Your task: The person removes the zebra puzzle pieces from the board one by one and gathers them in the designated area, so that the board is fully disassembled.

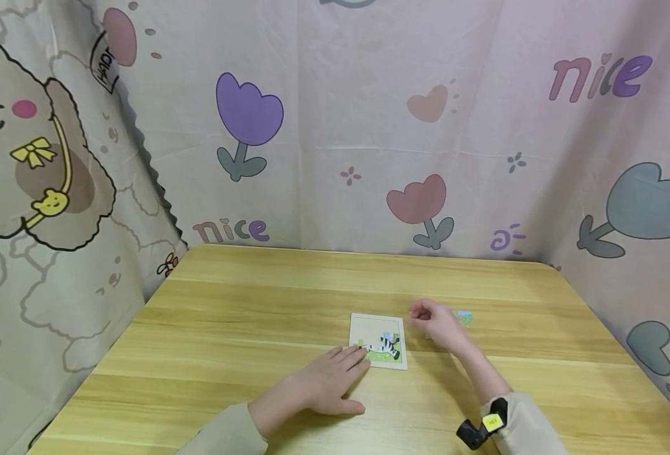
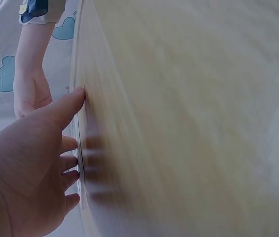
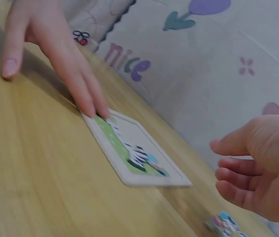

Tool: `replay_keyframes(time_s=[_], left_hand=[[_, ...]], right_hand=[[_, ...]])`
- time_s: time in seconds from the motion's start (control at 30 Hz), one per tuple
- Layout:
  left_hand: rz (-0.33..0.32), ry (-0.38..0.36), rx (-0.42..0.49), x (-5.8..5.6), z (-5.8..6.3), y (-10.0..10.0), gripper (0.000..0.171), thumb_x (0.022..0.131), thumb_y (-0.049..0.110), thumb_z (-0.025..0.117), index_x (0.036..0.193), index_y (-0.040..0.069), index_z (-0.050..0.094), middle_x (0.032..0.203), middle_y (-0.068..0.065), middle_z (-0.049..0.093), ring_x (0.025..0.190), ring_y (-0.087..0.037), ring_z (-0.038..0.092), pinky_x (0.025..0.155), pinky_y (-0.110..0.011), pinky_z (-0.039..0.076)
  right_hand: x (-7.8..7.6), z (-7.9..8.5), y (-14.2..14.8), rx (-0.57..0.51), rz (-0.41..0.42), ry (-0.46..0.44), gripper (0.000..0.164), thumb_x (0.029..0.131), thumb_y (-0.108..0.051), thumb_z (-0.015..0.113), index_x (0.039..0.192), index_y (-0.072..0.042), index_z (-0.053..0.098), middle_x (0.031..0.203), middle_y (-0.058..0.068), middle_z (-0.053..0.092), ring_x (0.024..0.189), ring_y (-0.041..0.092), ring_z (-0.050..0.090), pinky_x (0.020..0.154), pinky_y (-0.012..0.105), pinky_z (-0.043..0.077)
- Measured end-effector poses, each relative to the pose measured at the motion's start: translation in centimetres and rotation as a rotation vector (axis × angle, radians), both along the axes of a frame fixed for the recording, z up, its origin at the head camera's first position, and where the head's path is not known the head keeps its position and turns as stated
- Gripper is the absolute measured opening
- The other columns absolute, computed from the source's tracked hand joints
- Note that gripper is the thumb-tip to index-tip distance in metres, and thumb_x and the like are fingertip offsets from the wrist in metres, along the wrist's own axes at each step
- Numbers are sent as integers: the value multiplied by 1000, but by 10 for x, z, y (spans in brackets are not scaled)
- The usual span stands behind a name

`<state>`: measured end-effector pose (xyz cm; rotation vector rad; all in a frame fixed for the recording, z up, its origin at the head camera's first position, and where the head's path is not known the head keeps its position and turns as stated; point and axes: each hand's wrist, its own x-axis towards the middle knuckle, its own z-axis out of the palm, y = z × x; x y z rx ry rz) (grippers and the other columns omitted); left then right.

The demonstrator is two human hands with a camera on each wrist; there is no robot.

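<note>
A square zebra puzzle board (image 1: 373, 322) with a white frame lies on the table, its lower part filled with green and striped pieces and its upper part bare. My left hand (image 1: 335, 381) lies flat with fingers extended, their tips over the board's lower left corner. To the right of the board, my right hand (image 1: 438, 325) hovers above the table with loosely bent fingers. In the right wrist view, nothing shows between that hand's thumb and fingers (image 3: 238, 185). Loose puzzle pieces (image 1: 464, 318) lie just beyond the right hand, which partly hides them.
The wooden table (image 1: 244, 303) reaches back to a patterned curtain (image 1: 335, 139), with another curtain along the left side. A black band with a small device (image 1: 485, 424) is strapped over the right sleeve.
</note>
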<state>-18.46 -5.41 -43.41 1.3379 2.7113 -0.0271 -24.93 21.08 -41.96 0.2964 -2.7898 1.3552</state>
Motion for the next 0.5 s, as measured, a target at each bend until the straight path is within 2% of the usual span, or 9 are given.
replay_keyframes(time_s=[0.27,0.5], left_hand=[[-29,26,-11,1,1,6,80,88,65,36,145,11,30,151,-10,22,138,-25,19,111,-40,21],[-93,74,-45,1,3,20,78,89,66,32,145,11,31,151,-9,25,138,-24,21,111,-39,21]], right_hand=[[2,-6,-22,35,110,-30,26,78,-5,70,102,3,62,84,3,60,79,15,57,70,27,50],[2,-17,-25,42,274,-54,30,75,1,71,103,5,61,84,5,60,77,16,56,68,26,51]])
